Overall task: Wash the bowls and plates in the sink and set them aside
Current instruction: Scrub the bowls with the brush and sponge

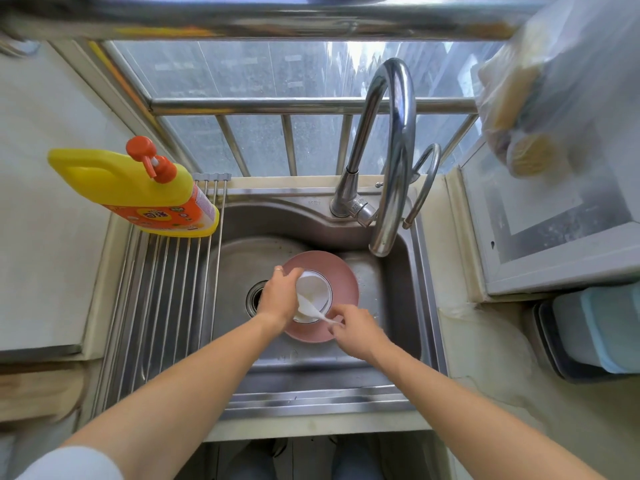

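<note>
The person is working at the start of the wash, judging by how the dishes lie; a white bowl (313,294) is sitting on a pink plate (341,271) in the sink (398,323), just right of the drain (255,295) and below the spout of the tap (391,188). The left hand (277,294) is curling round the bowl's near rim, its grip grasping the bowl; the right hand (356,325) is pinching the handle of a white spoon (318,314) that is resting in the bowl (no water is running that I can see). The next move probably calls for lifting the spoon clear, then bringing the bowl under the tap; the detergent bottle (138,192) is standing on the drying rack (162,299), left of the drain.
</note>
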{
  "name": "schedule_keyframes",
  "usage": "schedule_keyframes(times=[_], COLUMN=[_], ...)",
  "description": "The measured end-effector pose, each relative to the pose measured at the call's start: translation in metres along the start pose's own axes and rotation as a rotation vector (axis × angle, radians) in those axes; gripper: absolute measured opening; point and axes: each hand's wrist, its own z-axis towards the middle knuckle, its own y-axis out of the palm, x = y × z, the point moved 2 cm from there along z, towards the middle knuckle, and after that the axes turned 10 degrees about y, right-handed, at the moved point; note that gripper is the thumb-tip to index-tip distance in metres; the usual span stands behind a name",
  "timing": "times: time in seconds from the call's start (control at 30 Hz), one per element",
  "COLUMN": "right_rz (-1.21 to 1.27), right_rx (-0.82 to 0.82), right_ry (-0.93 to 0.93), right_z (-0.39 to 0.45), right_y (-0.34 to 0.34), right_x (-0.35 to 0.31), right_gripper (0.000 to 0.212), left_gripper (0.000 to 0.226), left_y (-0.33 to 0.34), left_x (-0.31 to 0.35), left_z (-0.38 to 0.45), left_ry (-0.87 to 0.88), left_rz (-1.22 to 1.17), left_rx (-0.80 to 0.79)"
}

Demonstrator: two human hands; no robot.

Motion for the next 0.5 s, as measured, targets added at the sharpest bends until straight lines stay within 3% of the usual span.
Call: schedule_keyframes(times=[0.07, 0.2, 0.3, 0.4, 0.5], right_rz=[0.083, -0.536, -0.710, -0.382, 0.024], right_rx=[-0.034, 0.249, 0.248, 0.140, -0.020], right_ry=[0.048, -0.152, -0.230, -0.084, 0.050], right_z=[-0.001, -0.008, -0.014, -0.014, -0.005], right_y=[-0.001, -0.018, -0.013, 0.006, 0.005], right_x=[-0.003, -0.006, -0.007, -0.007, -0.008], right_gripper=[0.022, 0.026, 0.044, 0.029, 0.028], left_gripper=[0.058, 0.050, 0.046, 0.034, 0.021], left_y=[-0.004, -0.009, -0.010, -0.009, -0.014], left_x=[0.002, 0.008, 0.012, 0.008, 0.002], left_z=[0.003, 0.012, 0.017, 0.017, 0.012], left_ry=[0.009, 0.001, -0.017, -0.055, -0.084], left_rz=[0.059, 0.159, 0.190, 0.166, 0.106], left_rx=[-0.036, -0.119, -0.148, -0.125, -0.077])
